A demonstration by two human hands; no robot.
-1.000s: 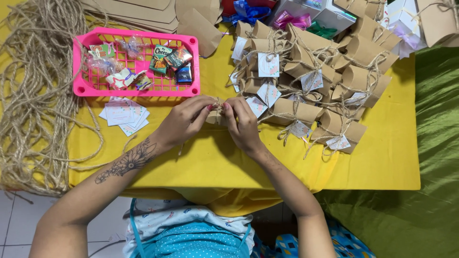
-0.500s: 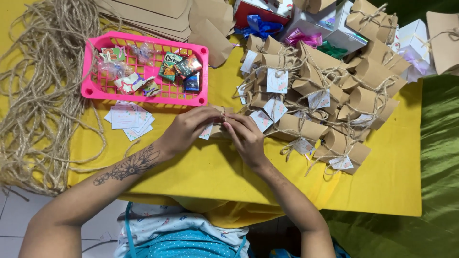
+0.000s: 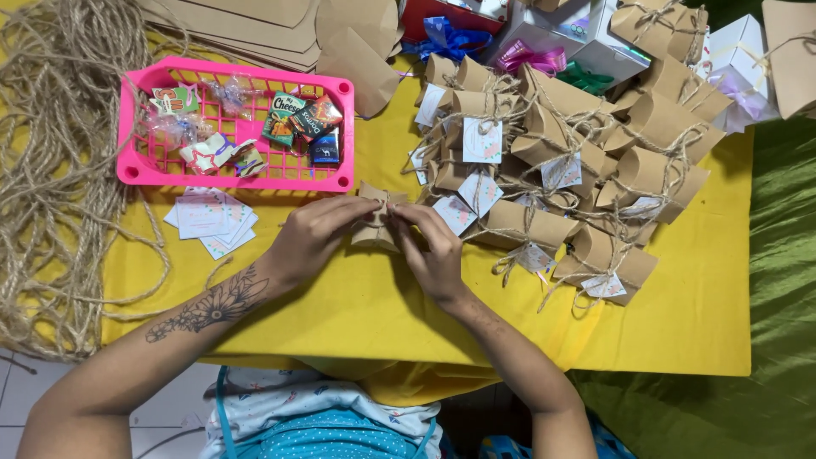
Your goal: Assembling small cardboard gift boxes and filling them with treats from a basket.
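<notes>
A small brown kraft pillow box (image 3: pixel 376 223) lies on the yellow tablecloth (image 3: pixel 357 314) in front of me. My left hand (image 3: pixel 316 235) grips its left side and my right hand (image 3: pixel 435 246) its right side, fingertips meeting at the twine on top of the box. Just right of my hands is a heap of finished kraft boxes (image 3: pixel 557 161), each tied with twine and a small paper tag.
A pink plastic basket (image 3: pixel 234 174) of wrapped sweets stands at the upper left, with a stack of small paper tags (image 3: pixel 208 219) below it. A mass of jute twine (image 3: pixel 55 161) covers the left edge. Flat kraft blanks (image 3: pixel 280 25) and ribboned gift boxes (image 3: pixel 544 38) lie at the back. Green cloth (image 3: pixel 782 297) lies on the right.
My hands have stayed on the same box, working at the twine on top of it. Only the camera view has shifted a little.
</notes>
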